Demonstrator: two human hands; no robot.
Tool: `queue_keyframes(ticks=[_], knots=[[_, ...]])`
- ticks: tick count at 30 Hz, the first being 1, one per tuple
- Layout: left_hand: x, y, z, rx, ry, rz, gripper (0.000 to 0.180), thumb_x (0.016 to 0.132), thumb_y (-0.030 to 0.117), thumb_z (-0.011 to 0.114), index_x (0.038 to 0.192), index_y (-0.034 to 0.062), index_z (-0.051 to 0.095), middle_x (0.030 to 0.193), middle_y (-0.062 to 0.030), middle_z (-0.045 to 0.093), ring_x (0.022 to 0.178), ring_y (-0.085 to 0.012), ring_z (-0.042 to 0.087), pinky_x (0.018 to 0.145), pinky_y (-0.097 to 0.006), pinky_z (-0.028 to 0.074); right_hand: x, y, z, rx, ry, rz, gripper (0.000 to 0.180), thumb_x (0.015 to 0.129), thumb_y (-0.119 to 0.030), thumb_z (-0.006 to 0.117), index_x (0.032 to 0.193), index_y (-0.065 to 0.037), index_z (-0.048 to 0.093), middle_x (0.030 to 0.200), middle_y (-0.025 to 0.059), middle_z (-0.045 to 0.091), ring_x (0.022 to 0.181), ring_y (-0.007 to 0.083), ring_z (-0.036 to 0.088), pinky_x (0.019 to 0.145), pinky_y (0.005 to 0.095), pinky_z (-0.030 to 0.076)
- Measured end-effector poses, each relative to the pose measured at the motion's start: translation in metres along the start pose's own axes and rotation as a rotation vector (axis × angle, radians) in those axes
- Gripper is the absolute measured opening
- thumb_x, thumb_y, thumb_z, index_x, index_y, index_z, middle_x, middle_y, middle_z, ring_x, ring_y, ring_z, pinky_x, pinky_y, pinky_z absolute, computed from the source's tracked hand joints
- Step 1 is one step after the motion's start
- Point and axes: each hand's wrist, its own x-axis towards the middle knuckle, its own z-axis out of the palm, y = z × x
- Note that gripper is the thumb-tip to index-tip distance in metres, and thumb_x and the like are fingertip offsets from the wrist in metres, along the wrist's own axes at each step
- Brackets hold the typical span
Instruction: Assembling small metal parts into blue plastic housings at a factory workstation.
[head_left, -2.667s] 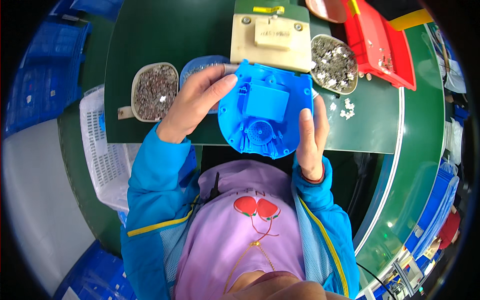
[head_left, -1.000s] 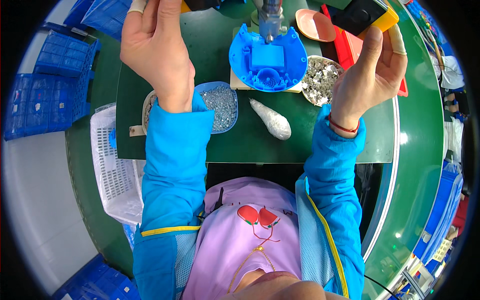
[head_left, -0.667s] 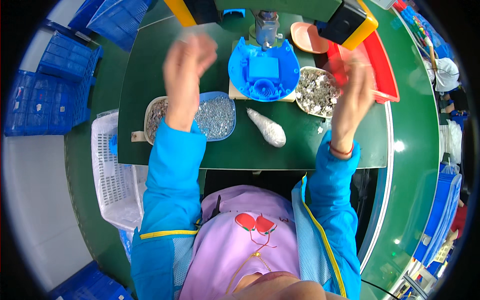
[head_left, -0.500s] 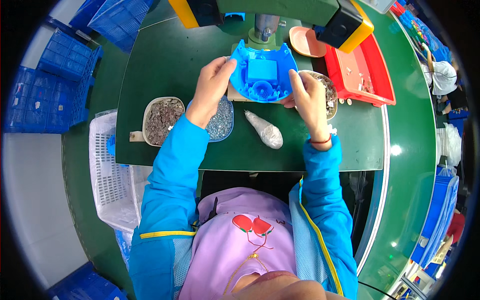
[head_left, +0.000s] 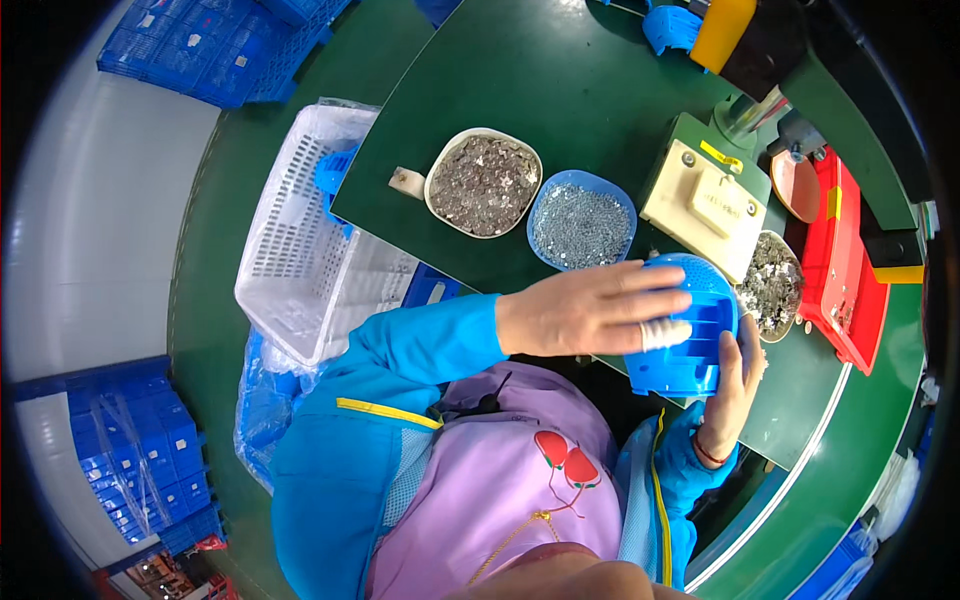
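Note:
A blue plastic housing point(head_left: 708, 318) is held close to my body, over the table's front edge. Its outer face, with slots and a patch of small holes, is turned up. My right hand point(head_left: 735, 385) grips its right side, thumb on the front face and the other fingers mostly hidden behind. Across the face from the left lies my left hand point(head_left: 585, 312), fingers stretched out and white tape around one of them. Just beyond stands a cream fixture block point(head_left: 690, 225) on the green machine base.
A white bowl of small metal parts point(head_left: 431, 200) and a blue bowl of small shiny parts point(head_left: 632, 215) stand left of the fixture. Right of it are another parts bowl point(head_left: 799, 300) and a red tray point(head_left: 870, 320). A white basket point(head_left: 275, 290) sits beyond the table's left edge.
The view has swung left. The housing has turned from its inner side to its outer face and come nearer my body. My left hand has gone from gripping its edge to lying across it.

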Motion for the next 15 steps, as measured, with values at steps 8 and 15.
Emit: queue_keyframes(ticks=[8,15], knots=[[-0.075,-0.087,-0.058,0.355,0.247,-0.784,0.04,0.073,0.012,0.082,0.11,0.0053,0.066,0.104,-0.0119,0.061,0.093,-0.0301,0.06,0.077,-0.04,0.051,0.002,0.042,0.024,0.166,0.362,-0.105,0.053,0.101,-0.023,0.048,0.143,0.009,0.041,0.141,0.0197,0.049,0.126,0.025,0.05,0.107,0.0365,0.037],[-0.071,-0.101,-0.049,0.421,0.135,-0.657,0.023,0.075,0.011,0.079,0.094,0.0033,0.068,0.093,-0.0097,0.063,0.088,-0.0316,0.062,0.075,-0.041,0.051,0.006,0.038,0.039,0.093,0.248,-0.122,0.06,0.098,-0.035,0.046,0.142,0.006,0.043,0.131,0.0155,0.055,0.117,0.0222,0.055,0.1,0.0336,0.044]])
